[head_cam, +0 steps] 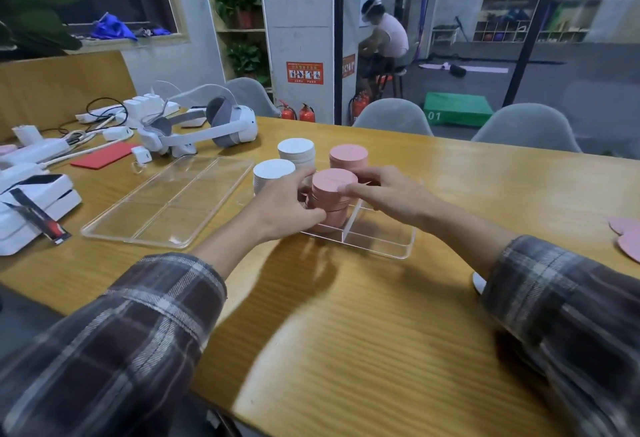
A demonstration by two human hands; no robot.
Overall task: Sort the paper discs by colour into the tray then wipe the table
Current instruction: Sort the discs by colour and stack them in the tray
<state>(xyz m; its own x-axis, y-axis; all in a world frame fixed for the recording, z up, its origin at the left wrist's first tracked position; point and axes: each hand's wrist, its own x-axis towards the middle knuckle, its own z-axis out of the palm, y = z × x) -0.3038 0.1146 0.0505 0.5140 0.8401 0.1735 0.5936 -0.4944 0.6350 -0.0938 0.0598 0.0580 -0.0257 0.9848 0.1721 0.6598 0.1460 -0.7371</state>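
1. The left hand (287,206) and the right hand (391,194) both hold the near pink stack (334,187). Their fingers (358,187) curl round its sides.
2. This stack stands straight up in the clear tray (384,240), right between the two hands.
3. The far pink stack (348,156) and two white stacks (296,150) stand close behind.
4. Some loose pink discs (627,239) lie far off to the right on the bench (346,332). The right hand is nearer, so I think it should fetch them.

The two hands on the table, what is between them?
A stack of pink discs, in the clear tray; the left hand and right hand grip its sides. Head view shows it.
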